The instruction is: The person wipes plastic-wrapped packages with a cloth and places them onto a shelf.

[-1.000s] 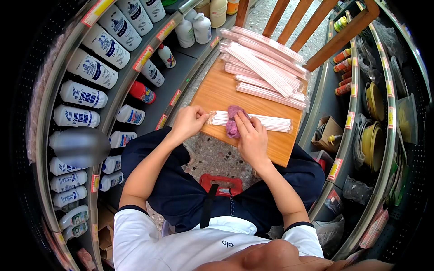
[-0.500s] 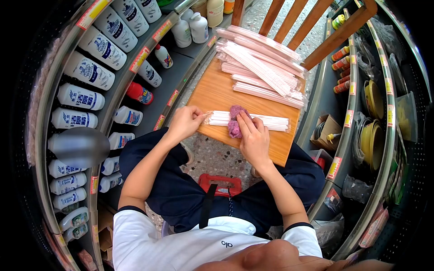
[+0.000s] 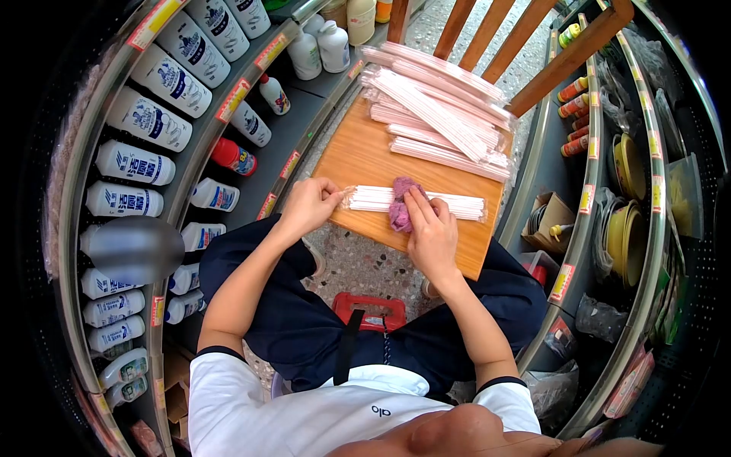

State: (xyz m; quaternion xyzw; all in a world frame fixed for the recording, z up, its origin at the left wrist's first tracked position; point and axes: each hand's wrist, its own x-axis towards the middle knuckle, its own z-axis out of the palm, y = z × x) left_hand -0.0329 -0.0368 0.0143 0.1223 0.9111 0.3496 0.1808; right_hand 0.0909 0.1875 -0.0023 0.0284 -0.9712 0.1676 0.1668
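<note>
A clear packet of white sticks [image 3: 372, 199] lies across the wooden chair seat [image 3: 346, 152]. My left hand [image 3: 311, 204] pinches the packet's crinkled left end. On top of the packet, near its middle, is a purple cloth [image 3: 400, 206]. My right hand [image 3: 432, 232] presses on the cloth with its fingers together, and the cloth's underside is hidden. Behind them, several similar pinkish-white packets [image 3: 445, 114] are piled at the back of the seat.
Shelves with white bottles [image 3: 148, 118] curve along the left. On the right, shelves hold orange-capped cans [image 3: 572, 89], yellow dishes [image 3: 626, 242] and a cardboard box [image 3: 545, 221]. The chair's slatted back [image 3: 487, 38] rises behind the seat. A red object [image 3: 370, 311] sits below, between the knees.
My right hand and the purple cloth have shifted slightly right along the packet. My left hand still pinches its left end. The whole view has drifted a little.
</note>
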